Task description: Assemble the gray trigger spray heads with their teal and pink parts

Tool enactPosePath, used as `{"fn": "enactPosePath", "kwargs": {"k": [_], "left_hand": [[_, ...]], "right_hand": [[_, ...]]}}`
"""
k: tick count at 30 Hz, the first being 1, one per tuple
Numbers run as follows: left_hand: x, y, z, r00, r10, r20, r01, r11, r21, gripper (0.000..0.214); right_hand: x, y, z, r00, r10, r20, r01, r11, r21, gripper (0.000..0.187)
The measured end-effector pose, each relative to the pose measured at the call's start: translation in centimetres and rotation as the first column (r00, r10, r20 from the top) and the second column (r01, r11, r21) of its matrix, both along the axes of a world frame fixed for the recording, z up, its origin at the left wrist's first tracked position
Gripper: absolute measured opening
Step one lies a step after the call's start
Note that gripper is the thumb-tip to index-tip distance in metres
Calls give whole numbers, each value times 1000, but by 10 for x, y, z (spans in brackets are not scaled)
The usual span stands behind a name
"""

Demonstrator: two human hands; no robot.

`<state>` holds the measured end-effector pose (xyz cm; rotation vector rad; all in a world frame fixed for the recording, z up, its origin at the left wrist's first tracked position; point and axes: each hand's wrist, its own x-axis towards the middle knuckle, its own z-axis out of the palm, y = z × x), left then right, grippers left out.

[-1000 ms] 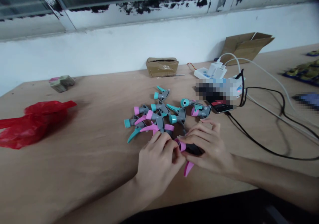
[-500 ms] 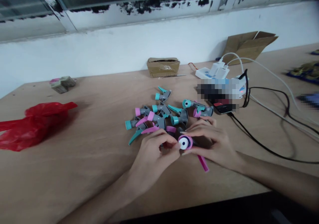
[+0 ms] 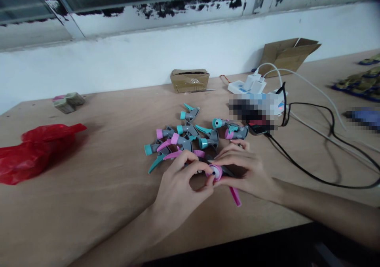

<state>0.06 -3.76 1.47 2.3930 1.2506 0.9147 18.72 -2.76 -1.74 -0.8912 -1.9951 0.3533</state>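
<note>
My right hand (image 3: pixel 245 167) is closed around a grey trigger spray head with a pink collar (image 3: pixel 219 173) and a pink trigger (image 3: pixel 235 196) that points down toward the table's front edge. The collar's open mouth faces me, and a white disc (image 3: pixel 214 171) with a dark centre sits inside it. My left hand (image 3: pixel 181 184) pinches at the mouth, its index fingertip on the disc and its thumb by the lower rim. Just behind my hands lies a pile of similar spray heads (image 3: pixel 182 140), some with teal parts and some with pink.
A red plastic bag (image 3: pixel 35 150) lies at the left, with a small greyish block (image 3: pixel 69 103) behind it. Against the wall are a small carton (image 3: pixel 190 81) and an open cardboard box (image 3: pixel 286 57). A power strip (image 3: pixel 237 87), phone (image 3: pixel 257 129) and black cable (image 3: pixel 297 170) occupy the right.
The white disc has gone deeper into the pink collar, and my left index finger has shifted from its edge onto its face. The whole view has slid slightly.
</note>
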Motion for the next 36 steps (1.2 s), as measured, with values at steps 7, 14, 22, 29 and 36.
{"fn": "enactPosePath", "kwargs": {"k": [7, 14, 22, 29, 36], "left_hand": [[2, -3, -5, 996, 52, -77, -50, 999, 19, 6], [4, -6, -7, 995, 47, -88, -45, 999, 28, 5], [7, -8, -13, 989, 128, -76, -120, 987, 104, 10], [-3, 0, -5, 997, 74, -37, -70, 992, 103, 14], [-63, 13, 26, 962, 263, -80, -262, 965, 20, 20]], "right_hand": [[2, -1, -2, 1000, 7, 13, -8, 999, 31, 22], [3, -2, -1, 998, 22, 54, -26, 997, 74, 25], [-3, -2, -2, 990, -85, 111, 65, 983, 171, 21], [3, 3, 20, 944, -166, 286, 73, 948, 308, 19], [36, 87, 66, 841, -261, 474, 153, 955, 255, 27]]}}
